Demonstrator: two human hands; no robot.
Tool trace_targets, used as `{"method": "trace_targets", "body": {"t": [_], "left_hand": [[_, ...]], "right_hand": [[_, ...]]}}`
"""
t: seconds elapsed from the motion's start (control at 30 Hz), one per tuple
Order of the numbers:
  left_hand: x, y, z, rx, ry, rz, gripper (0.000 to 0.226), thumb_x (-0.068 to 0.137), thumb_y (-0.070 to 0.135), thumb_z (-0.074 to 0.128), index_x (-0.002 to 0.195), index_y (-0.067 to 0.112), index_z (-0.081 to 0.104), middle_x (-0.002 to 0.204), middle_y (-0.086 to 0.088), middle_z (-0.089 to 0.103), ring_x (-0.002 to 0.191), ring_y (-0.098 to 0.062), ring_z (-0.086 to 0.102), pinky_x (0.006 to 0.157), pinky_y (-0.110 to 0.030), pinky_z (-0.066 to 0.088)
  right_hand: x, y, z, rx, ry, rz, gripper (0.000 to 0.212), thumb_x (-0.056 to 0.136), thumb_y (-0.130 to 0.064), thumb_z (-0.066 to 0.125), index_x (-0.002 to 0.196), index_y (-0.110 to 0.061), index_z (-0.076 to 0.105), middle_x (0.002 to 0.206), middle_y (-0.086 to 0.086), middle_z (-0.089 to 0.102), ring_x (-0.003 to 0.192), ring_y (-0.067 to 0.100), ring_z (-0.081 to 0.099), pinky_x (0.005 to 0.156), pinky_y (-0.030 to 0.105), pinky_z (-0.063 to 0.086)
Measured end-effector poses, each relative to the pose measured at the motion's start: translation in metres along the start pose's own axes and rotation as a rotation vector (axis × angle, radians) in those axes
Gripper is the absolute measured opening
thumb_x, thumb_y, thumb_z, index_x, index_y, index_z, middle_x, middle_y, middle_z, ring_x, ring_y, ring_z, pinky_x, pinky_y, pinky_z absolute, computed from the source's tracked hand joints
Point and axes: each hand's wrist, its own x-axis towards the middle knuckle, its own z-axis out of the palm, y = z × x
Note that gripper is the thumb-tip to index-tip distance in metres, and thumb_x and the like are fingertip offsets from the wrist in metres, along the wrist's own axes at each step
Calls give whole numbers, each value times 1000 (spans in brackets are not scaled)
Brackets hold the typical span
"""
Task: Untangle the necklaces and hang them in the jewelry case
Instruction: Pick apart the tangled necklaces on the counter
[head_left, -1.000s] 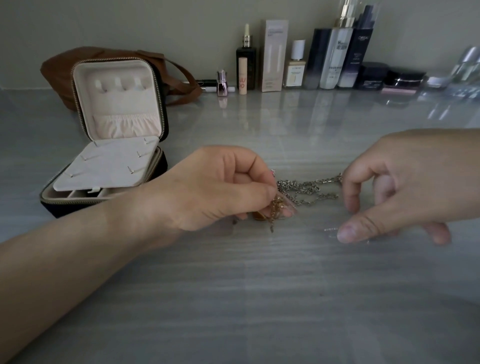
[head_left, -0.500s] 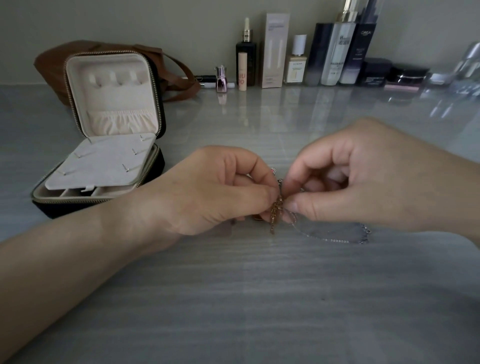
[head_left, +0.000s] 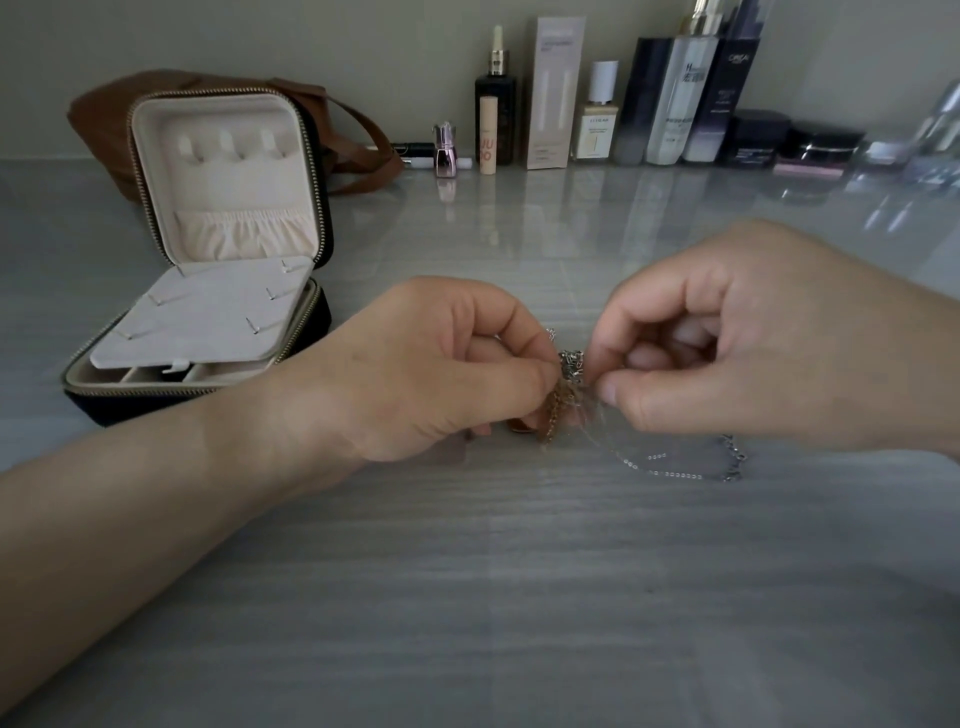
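- One jewelry case (head_left: 223, 130), open at ten o'clock from the hands and well apart from them; lid hooks (head_left: 231, 145) bare, no hanging done yet.
- Left hand (head_left: 431, 369): fingers curled, thumb and forefinger pinching the gold chain (head_left: 553, 415) at the nine o'clock side of the knot (head_left: 570, 366).
- Knot held between both hands, just above the table (head_left: 519, 597); step in hand judged as untangling.
- Right hand (head_left: 753, 338): fingers curled, thumb and forefinger pinching the silver chain (head_left: 675, 470) at the knot's three o'clock side; slack length trailing on the table toward four o'clock.
- Next move, by judgement: gentle teasing apart of strands, loosening rather than pulling tight.
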Motion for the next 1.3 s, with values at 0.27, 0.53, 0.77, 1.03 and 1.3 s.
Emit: {"method": "trace_targets", "body": {"t": [0.27,0.53,0.77,1.03,1.3], "left_hand": [[2,-4,-3,107,76,45,5,68,38,75,68,35,71,87,1,74,72,-18,67,67,-28,53],[1,-1,-2,90,99,84,5,66,28,63,67,25,67,60,14,64,53,4,56,53,-10,43],[2,-4,-2,32,60,101,9,73,27,77,81,26,73,78,7,73,69,-4,66,63,-14,51],[-1,-3,2,33,15,91,24,53,40,69,72,26,74,66,1,69,55,-7,56,49,-21,44],[0,-4,2,-27,30,70,21,55,37,73,72,24,73,63,5,69,51,-1,57,46,-16,44]], "right_hand": [[2,0,-3,60,37,30,10,59,-24,65,66,-29,71,43,-12,52,37,0,44,40,5,33],[3,4,-3,150,52,37,12,61,-30,79,70,-30,71,50,-8,57,45,6,49,46,11,38],[4,10,-5,199,46,7,15,61,-27,66,74,-29,72,59,-4,65,51,8,56,52,13,44],[5,9,-5,209,57,15,15,61,-29,66,75,-29,72,63,-1,67,53,7,57,53,13,44],[5,10,-3,170,90,29,16,67,-34,75,80,-28,70,67,3,68,63,32,62,60,35,51]]}}
